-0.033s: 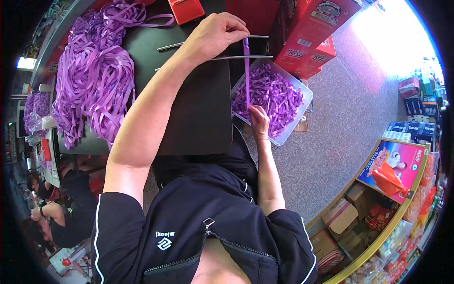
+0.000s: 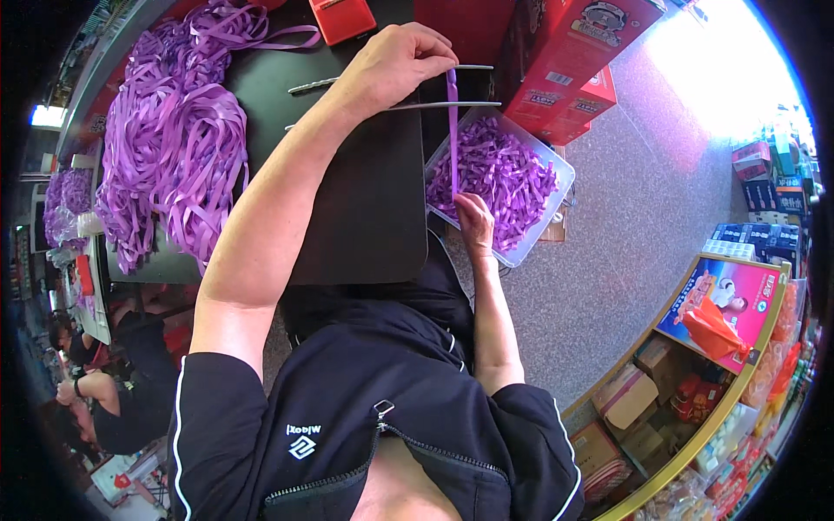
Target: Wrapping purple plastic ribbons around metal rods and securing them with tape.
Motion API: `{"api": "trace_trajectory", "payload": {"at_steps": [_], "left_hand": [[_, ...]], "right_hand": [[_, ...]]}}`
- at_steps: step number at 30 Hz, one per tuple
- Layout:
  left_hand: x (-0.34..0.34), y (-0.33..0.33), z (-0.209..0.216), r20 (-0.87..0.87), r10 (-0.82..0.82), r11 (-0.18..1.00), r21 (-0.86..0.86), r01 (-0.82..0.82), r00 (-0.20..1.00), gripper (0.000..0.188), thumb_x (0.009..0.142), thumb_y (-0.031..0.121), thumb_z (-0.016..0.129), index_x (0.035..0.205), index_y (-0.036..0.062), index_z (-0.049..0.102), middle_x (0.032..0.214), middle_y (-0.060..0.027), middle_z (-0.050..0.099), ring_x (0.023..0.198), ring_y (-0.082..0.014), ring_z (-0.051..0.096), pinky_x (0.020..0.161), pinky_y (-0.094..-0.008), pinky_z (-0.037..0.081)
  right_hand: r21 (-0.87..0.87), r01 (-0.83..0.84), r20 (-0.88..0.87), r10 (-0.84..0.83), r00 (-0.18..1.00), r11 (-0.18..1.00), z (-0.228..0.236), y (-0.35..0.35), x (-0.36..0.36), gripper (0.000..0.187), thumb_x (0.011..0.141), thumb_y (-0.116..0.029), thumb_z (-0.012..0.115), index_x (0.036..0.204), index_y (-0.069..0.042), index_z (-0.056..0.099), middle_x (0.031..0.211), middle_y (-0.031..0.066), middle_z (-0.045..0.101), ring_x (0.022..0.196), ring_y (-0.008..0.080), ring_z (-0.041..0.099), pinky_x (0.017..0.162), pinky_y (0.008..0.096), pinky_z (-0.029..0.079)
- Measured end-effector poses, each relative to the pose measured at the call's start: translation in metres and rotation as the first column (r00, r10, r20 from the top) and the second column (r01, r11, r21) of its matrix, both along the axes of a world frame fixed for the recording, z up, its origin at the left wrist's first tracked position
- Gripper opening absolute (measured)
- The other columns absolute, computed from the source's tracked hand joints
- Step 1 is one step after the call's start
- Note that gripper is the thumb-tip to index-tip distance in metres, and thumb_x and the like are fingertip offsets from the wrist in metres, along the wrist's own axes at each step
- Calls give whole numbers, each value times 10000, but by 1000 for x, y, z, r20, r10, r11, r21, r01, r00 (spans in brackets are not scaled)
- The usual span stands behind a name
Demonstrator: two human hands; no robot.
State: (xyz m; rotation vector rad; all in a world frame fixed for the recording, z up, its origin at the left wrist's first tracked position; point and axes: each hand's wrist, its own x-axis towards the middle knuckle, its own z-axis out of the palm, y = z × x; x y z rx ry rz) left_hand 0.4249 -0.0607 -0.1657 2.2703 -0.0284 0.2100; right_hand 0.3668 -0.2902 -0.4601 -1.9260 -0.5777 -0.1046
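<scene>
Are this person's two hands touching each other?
Apart. The head view shows a clear gap between the left hand and right hand, with a purple ribbon stretched between them.

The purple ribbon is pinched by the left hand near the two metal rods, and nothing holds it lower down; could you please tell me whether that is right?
Not quite: the head view shows the right hand gripping the purple ribbon lower down. The left hand does pinch it near the two metal rods.

1 narrow purple ribbon (image 2: 454, 143) stretches straight between 2 hands (image 2: 395, 69).
</scene>
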Motion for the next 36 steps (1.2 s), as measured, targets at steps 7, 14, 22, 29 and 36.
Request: {"api": "trace_trajectory", "payload": {"at_steps": [7, 14, 22, 29, 36], "left_hand": [[3, -3, 2, 14, -20, 999, 37, 20, 1000, 183, 875, 162, 644, 971, 24, 715, 1160, -81, 627, 976, -158, 628, 865, -276, 475], [0, 1, 2, 92, -36, 985, 169, 20, 995, 220, 855, 230, 635, 961, 60, 727, 1237, -138, 585, 1070, -256, 603, 927, -322, 453], [4, 6, -5, 80, 12, 980, 199, -28, 997, 213, 799, 253, 646, 930, 125, 754, 1309, -132, 551, 1262, -371, 389, 1060, -446, 320], [3, 3, -4, 78, 56, 975, 210, -72, 995, 202, 777, 274, 652, 895, 151, 761, 1305, -129, 552, 1263, -366, 389, 1058, -453, 318], [1, 5, -7, 69, 98, 977, 185, -109, 993, 171, 768, 259, 663, 862, 156, 762, 1311, -123, 546, 1273, -360, 379, 1053, -457, 314]], "right_hand": [[70, 20, -129, -10, 992, 997, -3, -7, -11, 153, 811, -100, 692, 960, -65, 689, 977, 100, 638, 942, 251, 617, 810, 343, 497], [126, -125, -274, 156, 949, 984, 22, -20, -48, 127, 790, -95, 723, 890, -34, 676, 939, 100, 598, 896, 249, 608, 789, 340, 488], [14, -349, -187, 345, 920, 937, 97, -53, -86, 144, 739, -76, 713, 865, -44, 653, 929, 106, 544, 902, 255, 560, 791, 352, 460], [149, -485, -26, 494, 869, 862, 216, -75, -111, 131, 673, -197, 695, 745, -88, 684, 841, 74, 517, 764, 212, 527, 679, 320, 430], [248, -520, 345, 428, 836, 817, 301, -50, -90, 298, 767, -450, 699, 686, -171, 628, 776, -19, 431, 723, 165, 408, 664, 340, 321]]}}
